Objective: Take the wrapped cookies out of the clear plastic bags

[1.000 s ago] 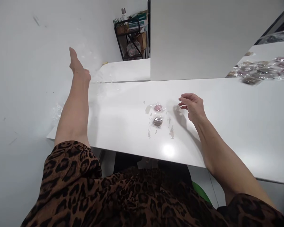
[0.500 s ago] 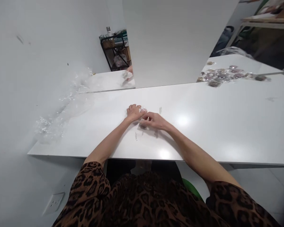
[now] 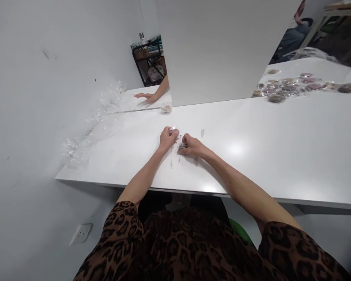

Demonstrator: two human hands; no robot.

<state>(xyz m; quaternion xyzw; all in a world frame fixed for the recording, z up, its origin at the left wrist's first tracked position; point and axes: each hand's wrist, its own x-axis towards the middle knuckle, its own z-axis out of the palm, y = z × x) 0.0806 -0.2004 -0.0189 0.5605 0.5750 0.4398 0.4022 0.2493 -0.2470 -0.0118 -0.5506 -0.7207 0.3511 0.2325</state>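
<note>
The left hand (image 3: 165, 140) pinches a small clear packet with something pink inside (image 3: 174, 132), fingers curled at its left side, just above the white counter (image 3: 128, 156) or resting on it; which of the two I cannot tell. The right hand (image 3: 192, 147) is curled close beside it, thumb and fingers closed on a dark packet (image 3: 182, 147) that is partly hidden by the fingers, nearer the front edge than the pink one. The two hands are near each other but apart, with greyish marks (image 3: 172, 162) on the surface around them. Beyond them a pale packet (image 3: 166, 108) lies by the lower left corner of the tall white panel (image 3: 222, 50), and past that panel another person's hand (image 3: 148, 97) reaches in, fingers spread. Crumpled clear plastic (image 3: 76, 152) runs along the wall at the left. Far to the right, a heap of wrapped packets (image 3: 291, 89) in brown, pink and dark tones spreads past the panel's other end, while a black rack (image 3: 140, 62) with boxes stands at the back left
</note>
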